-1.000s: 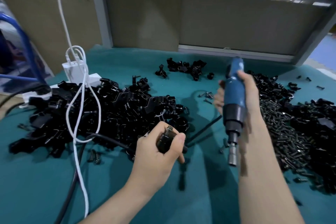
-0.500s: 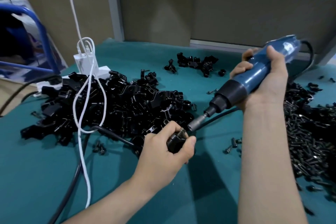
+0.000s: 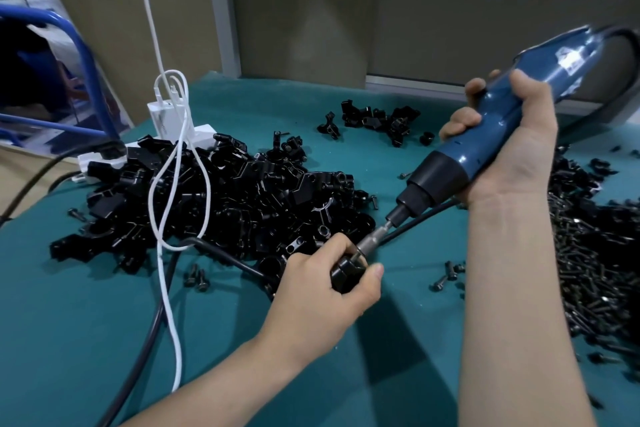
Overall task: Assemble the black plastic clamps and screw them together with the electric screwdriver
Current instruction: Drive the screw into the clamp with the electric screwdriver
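Observation:
My left hand grips a small black plastic clamp just above the teal table, thumb and fingers curled round it. My right hand holds the blue electric screwdriver tilted down to the left. Its metal bit meets the top of the clamp. A large heap of black clamp parts lies behind my left hand. A heap of black screws lies at the right, partly hidden by my right forearm.
White charger cables and a black cord cross the left of the teal table. A white power strip sits behind the heap. A few loose screws lie near my left hand. A small clamp cluster sits further back.
The screwdriver swung from upright to tilted and its bit came down onto the clamp in my left hand. The view moved closer.

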`<control>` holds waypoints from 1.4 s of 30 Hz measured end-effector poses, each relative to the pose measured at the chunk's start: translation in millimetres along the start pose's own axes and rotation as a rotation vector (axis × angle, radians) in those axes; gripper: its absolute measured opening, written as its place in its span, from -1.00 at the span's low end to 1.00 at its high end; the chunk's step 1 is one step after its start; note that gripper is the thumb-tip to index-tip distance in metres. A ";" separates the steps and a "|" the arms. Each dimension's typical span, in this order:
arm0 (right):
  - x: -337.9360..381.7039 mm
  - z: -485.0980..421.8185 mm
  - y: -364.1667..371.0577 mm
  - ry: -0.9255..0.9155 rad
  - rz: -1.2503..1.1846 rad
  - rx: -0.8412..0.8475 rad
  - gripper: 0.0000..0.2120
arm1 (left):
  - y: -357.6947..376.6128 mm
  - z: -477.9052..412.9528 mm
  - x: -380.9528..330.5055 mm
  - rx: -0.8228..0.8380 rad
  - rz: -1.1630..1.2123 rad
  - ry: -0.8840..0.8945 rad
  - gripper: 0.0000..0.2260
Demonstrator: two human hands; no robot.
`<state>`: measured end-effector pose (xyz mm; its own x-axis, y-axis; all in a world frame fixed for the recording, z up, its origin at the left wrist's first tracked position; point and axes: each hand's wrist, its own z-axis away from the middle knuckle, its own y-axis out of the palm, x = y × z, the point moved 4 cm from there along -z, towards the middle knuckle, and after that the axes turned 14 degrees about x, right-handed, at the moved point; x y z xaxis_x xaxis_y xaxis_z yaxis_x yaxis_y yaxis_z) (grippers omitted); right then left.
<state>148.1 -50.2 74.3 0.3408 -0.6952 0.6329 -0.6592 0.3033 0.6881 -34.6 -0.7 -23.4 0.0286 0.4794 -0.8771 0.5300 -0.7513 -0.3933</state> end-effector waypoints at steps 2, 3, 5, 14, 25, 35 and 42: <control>0.0 0.0 2.0 0.008 0.030 0.032 -0.91 | 1.7 1.2 0.3 0.019 -0.007 -0.014 -0.65; 0.0 0.0 2.6 0.008 0.035 0.044 -0.92 | 2.2 1.4 0.9 0.027 -0.001 -0.023 -0.66; 0.2 0.3 2.8 0.006 0.038 0.054 -0.94 | 3.1 1.3 1.7 0.037 0.013 -0.033 -0.66; 0.1 0.5 3.3 -0.030 -0.126 0.200 -0.90 | 11.9 0.6 1.8 0.186 0.347 -0.078 -0.75; 5.7 1.4 10.3 -0.049 -0.511 0.501 -0.55 | 18.1 -2.9 3.5 0.493 0.633 -0.167 -0.66; 3.7 0.6 7.5 -0.030 -0.506 0.491 -0.53 | 16.4 -4.7 4.7 0.501 0.531 -0.093 -0.68; 1.9 -0.5 7.5 -0.040 -0.429 0.480 -0.53 | 16.5 -5.6 4.1 0.472 0.535 -0.076 -0.81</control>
<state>144.2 -48.9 80.8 0.6217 -0.7166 0.3162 -0.6993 -0.3261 0.6361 -21.0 -8.6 -31.9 0.1139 -0.0290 -0.9931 0.0362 -0.9988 0.0333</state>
